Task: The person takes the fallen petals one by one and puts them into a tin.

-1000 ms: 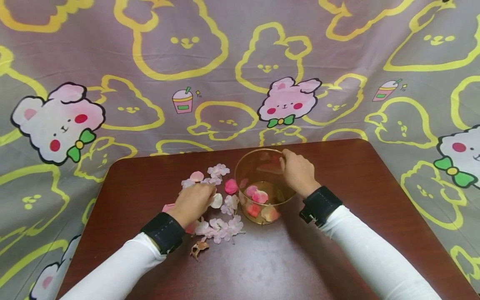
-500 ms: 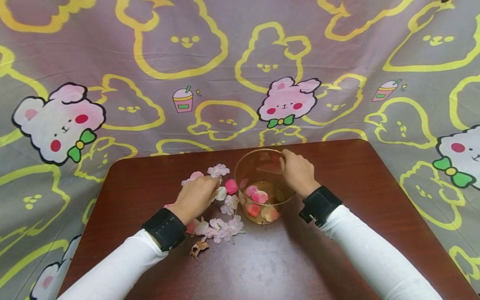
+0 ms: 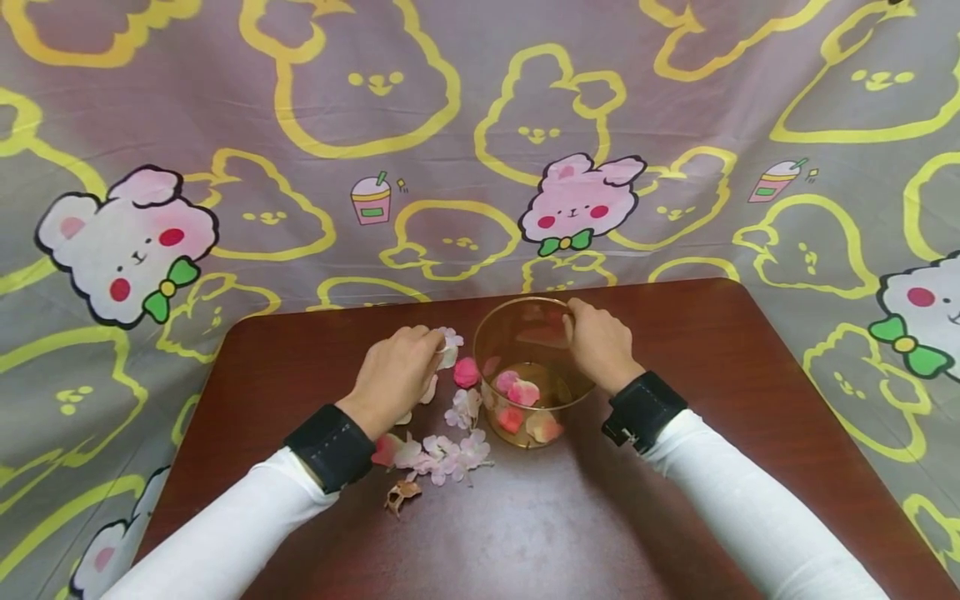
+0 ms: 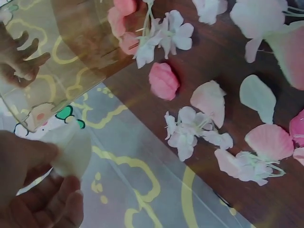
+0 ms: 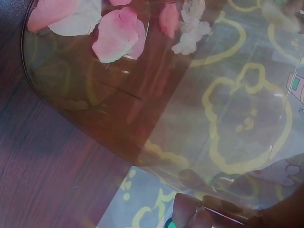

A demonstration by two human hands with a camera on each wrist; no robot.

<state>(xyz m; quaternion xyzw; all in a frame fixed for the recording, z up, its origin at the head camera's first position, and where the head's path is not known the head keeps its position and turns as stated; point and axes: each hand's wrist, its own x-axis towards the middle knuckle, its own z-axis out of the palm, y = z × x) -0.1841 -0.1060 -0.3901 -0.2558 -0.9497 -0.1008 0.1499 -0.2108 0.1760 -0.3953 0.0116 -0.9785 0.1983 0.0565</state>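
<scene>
Thumb and fingers of my left hand [image 3: 397, 379] pinch a white petal [image 4: 75, 149], held left of the bowl above the scattered flowers. My right hand [image 3: 602, 343] grips the far right rim of a clear amber bowl [image 3: 517, 323], which stands on the table with several pink, red and peach petals [image 3: 522, 392] at its bottom. In the right wrist view, fingers [image 5: 187, 209] show at the rim. Between left hand and bowl lie a deep pink petal [image 3: 466, 372] and a pale blossom [image 3: 463, 409]. Other petals are partly hidden under the left hand in the head view.
A cluster of pale pink blossoms [image 3: 450, 458] lies nearer the front, with a dried brown flower piece [image 3: 402, 495] beside it. The dark wooden table [image 3: 540, 525] has a printed cloth [image 3: 442, 108] behind and around it.
My left hand has moved up and away from the flowers, toward the back of the table, carrying the white petal. The right hand and bowl have stayed put.
</scene>
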